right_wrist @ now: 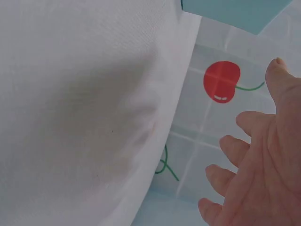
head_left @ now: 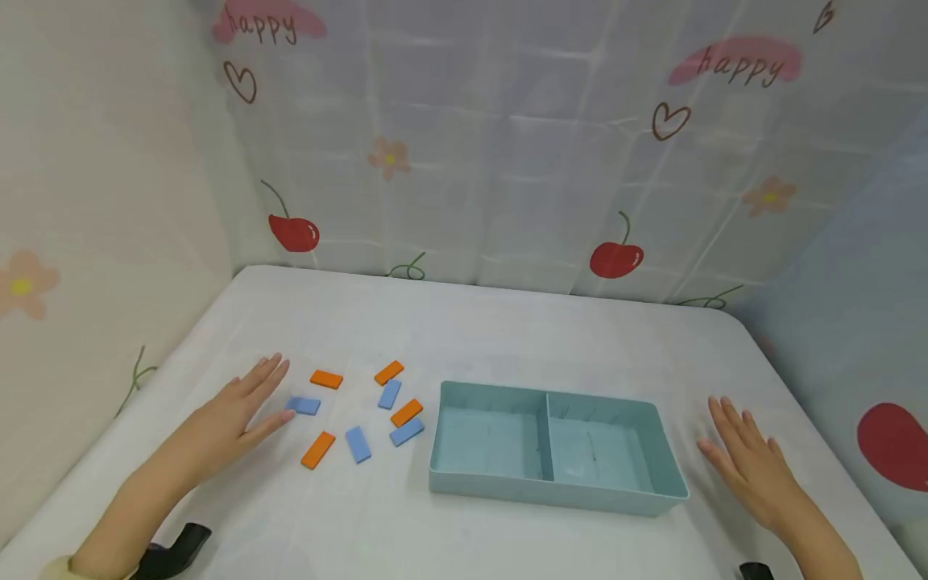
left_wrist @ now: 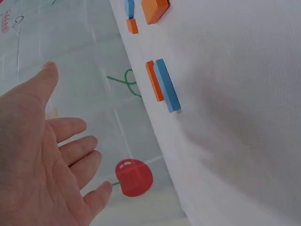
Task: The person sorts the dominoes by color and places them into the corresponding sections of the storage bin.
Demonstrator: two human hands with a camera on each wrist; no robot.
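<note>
My left hand (head_left: 226, 423) is held over the left side of the table with its fingers straight and nothing in them. Close to its thumb lies a blue block (head_left: 304, 405), partly behind the thumb in the head view. Several flat orange blocks (head_left: 317, 450) and blue blocks (head_left: 358, 445) lie scattered between that hand and a teal tray (head_left: 558, 493). A divider (head_left: 548, 435) splits the tray into two compartments, with no blocks in either. To the right of the tray, my right hand (head_left: 754, 467) is spread, its fingers extended and holding nothing.
A white cloth covers the table (head_left: 493, 330). Behind it hangs a patterned curtain (head_left: 493, 161) with cherries and flowers, and similar sheets stand at both sides. Black straps (head_left: 177, 552) show near the wrists.
</note>
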